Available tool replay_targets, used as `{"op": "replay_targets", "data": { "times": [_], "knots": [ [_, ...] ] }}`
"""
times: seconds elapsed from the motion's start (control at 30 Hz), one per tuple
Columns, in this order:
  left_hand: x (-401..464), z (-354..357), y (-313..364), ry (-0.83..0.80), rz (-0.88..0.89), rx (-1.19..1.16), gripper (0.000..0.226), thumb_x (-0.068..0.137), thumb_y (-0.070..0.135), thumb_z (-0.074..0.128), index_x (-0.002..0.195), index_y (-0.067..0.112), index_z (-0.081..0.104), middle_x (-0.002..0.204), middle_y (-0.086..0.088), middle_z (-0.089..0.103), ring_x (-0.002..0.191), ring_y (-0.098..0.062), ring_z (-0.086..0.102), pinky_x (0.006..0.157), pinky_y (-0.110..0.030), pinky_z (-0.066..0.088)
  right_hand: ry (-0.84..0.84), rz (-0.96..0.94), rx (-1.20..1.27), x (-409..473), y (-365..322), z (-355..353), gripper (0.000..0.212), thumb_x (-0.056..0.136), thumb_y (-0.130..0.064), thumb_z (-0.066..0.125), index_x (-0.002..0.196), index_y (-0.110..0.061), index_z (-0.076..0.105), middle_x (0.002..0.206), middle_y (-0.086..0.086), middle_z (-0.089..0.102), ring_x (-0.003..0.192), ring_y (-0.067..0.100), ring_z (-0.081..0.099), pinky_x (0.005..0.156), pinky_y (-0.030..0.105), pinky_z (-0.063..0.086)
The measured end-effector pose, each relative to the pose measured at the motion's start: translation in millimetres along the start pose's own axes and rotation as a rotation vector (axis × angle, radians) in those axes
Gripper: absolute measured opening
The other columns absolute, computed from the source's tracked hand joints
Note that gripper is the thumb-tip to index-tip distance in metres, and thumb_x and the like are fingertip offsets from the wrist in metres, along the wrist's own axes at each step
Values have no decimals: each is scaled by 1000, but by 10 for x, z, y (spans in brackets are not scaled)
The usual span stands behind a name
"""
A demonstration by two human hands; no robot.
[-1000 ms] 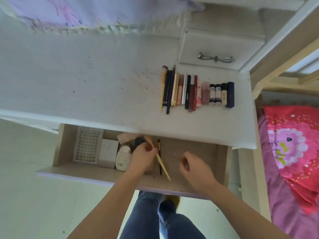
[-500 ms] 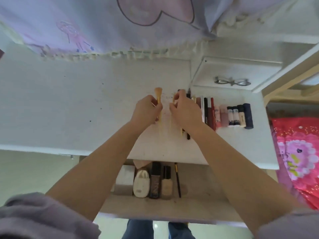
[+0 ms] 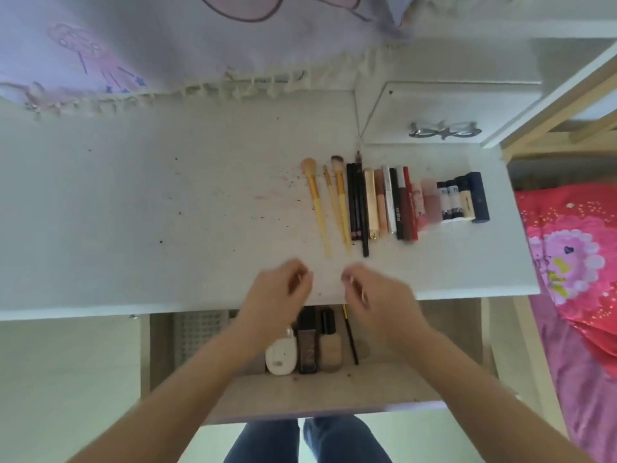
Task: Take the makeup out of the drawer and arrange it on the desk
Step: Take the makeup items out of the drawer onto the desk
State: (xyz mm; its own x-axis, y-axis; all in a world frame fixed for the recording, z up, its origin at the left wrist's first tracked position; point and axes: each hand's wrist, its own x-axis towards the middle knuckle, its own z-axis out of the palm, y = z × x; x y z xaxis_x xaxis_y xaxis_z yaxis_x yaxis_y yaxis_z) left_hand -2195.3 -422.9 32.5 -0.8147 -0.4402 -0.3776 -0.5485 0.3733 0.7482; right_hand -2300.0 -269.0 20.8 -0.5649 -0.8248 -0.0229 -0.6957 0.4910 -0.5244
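A row of makeup lies on the white desk [image 3: 167, 212]: three yellow-handled brushes [image 3: 317, 208] at its left end, then dark pencils [image 3: 357, 202], tubes and lipsticks [image 3: 405, 203], and a dark blue case [image 3: 479, 198] at the right end. My left hand [image 3: 277, 295] and my right hand [image 3: 374, 292] hover empty over the desk's front edge, fingers loosely curled, blurred by motion. Below them the open drawer [image 3: 334, 389] holds a white bottle [image 3: 281, 355], a brown bottle [image 3: 307, 352], a beige foundation bottle [image 3: 330, 349] and a thin black brush [image 3: 350, 339].
A grey perforated tray [image 3: 197, 332] sits at the drawer's left. A small white drawer unit with a metal handle [image 3: 445, 130] stands at the desk's back right. A fringed cloth [image 3: 167, 45] hangs at the back. A red and pink bed [image 3: 574, 262] lies to the right.
Both hands carried brushes from the drawer to the desk, laid them at the left end of the row, let go and drew back toward the drawer.
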Motion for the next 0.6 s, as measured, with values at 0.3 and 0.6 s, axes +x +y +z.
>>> {"op": "replay_targets", "data": {
  "times": [0.3, 0.6],
  "knots": [
    [-216, 1392, -482, -280, -329, 513, 30, 96, 22, 42, 120, 7, 54, 118, -12, 59, 104, -28, 60, 84, -37, 50, -438, 473, -120, -567, 648, 1132, 33, 97, -36, 41, 117, -11, 44, 108, 13, 63, 95, 34, 62, 67, 34, 44],
    [-106, 1780, -427, -235, -298, 773, 45, 96, 19, 49, 135, 6, 34, 127, -15, 50, 105, -29, 59, 67, -34, 43, -341, 539, -243, -712, 1147, 943, 28, 97, -28, 42, 120, -12, 48, 112, 13, 59, 95, 35, 62, 64, 33, 39]
  ]
}}
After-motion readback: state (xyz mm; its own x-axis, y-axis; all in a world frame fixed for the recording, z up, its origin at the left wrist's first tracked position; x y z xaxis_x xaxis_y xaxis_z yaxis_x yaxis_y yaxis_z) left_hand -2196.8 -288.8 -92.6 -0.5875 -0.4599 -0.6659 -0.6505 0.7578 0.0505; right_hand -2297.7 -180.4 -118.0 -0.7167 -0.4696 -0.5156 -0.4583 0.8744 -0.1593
